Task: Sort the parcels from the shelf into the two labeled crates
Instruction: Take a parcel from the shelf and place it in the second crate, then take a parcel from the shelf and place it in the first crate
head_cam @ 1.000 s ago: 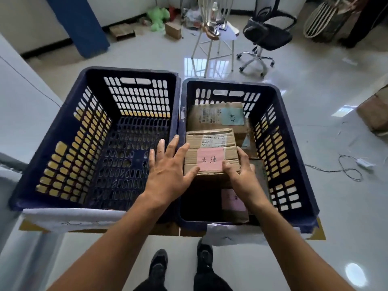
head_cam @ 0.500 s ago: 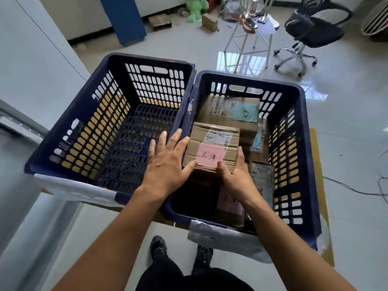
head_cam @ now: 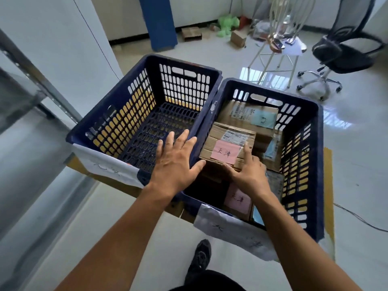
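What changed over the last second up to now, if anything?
Nothing was taken or let go. Only the view swung left, shifting both crates rightward in frame. The pink-labelled parcel stays atop the pile in the right crate, with the left hand and right hand still touching its near corners. The left crate still holds nothing.
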The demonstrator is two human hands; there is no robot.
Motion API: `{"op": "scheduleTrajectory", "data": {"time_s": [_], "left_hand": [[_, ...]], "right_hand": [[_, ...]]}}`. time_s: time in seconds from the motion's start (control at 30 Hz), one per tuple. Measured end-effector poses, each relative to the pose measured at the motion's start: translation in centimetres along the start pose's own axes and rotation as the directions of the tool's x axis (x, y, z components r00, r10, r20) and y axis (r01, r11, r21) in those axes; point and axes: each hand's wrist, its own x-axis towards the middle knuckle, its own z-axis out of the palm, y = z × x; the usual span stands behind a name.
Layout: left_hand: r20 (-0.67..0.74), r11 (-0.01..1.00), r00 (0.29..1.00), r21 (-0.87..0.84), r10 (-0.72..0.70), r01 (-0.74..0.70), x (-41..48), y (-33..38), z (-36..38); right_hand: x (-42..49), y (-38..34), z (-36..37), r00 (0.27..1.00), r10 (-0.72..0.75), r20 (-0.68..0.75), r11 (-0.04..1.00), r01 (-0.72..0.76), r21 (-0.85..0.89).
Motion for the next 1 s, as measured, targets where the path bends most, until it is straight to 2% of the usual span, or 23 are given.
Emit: {"op": "scheduleTrajectory", "data": {"time_s": [0.2, 0.33, 0.47, 0.6, 0.77, 0.9, 1.0], "left_hand": [[-0.055, 0.999, 0.998, -0.05, 0.004, -0.006, -4.2, -0.8, -0.9], [-0.111, 0.997, 0.993, -0.079, -0.031, 0.023, -9.3, -2.5, -2.2], [-0.183, 0.986, 0.976, -0.138, -0.118, 0.094, -16.2, -5.9, -4.4], [-0.282, 0.973, 0.931, -0.087, -0.231, 0.215, -24.5, -11.0, -6.9], [-0.375, 0.883, 0.802, -0.13, -0.465, 0.451, -36.8, -17.8, -10.0], [-0.442, 0.762, 0.639, -0.19, -0.629, 0.619, -47.0, -22.3, -12.6], [-0.497, 0.669, 0.51, -0.215, -0.702, 0.712, -54.2, -25.3, -14.2]], "right_hand": [[-4.2, -2.1, -1.1, 0.983, -0.148, -0.104, 0.983, 0.135, -0.126], [-9.7, -5.2, -0.8, 0.954, -0.289, -0.075, 0.951, 0.277, -0.137], [-16.5, -9.7, 0.5, 0.879, -0.476, -0.038, 0.873, 0.467, -0.138], [-22.7, -15.2, 3.7, 0.782, -0.622, 0.041, 0.768, 0.619, -0.167], [-31.3, -22.7, 8.9, 0.616, -0.772, 0.157, 0.611, 0.787, -0.087], [-39.0, -29.1, 14.0, 0.41, -0.882, 0.232, 0.418, 0.908, -0.015], [-45.1, -33.8, 17.7, 0.254, -0.922, 0.292, 0.275, 0.961, 0.032]]}}
